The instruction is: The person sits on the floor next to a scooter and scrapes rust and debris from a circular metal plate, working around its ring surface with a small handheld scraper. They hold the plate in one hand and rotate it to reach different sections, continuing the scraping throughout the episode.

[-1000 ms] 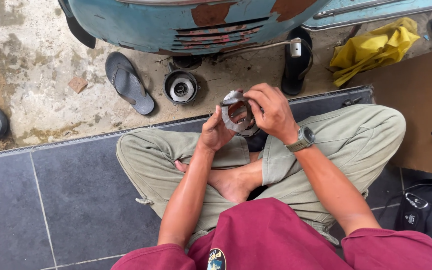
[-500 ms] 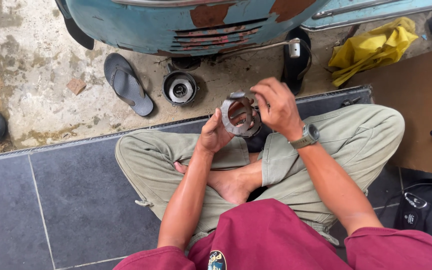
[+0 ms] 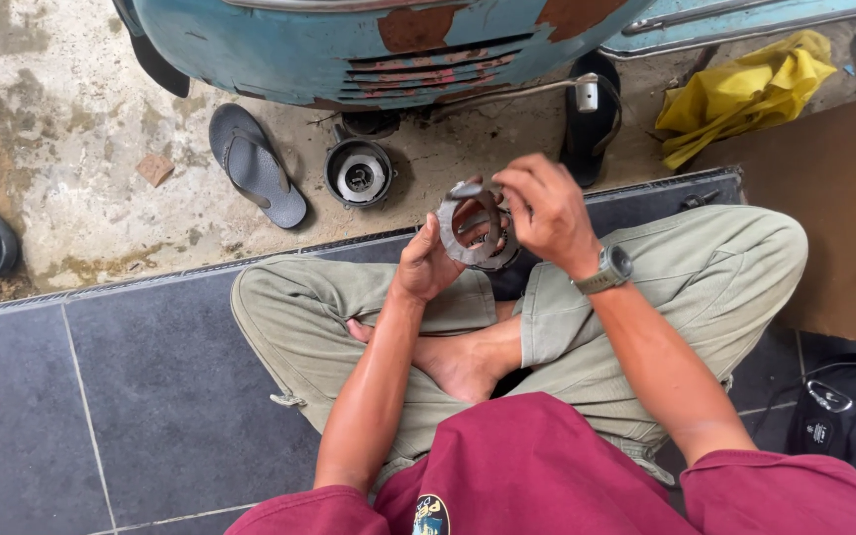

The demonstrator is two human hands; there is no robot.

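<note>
Ring-shaped grey metal plates, a small stack, sit clasped between both hands over my crossed legs in the head view. Left hand cups them from below; right hand pinches the top rim, lifting one plate clear. Beyond the grip, a round metal housing waits on the concrete, nothing refitted yet.

Dark grey floor tiles near, stained concrete ground beyond; far off, rusted blue vehicle body, grey sandal, yellow cloth right, under flat daylight.
</note>
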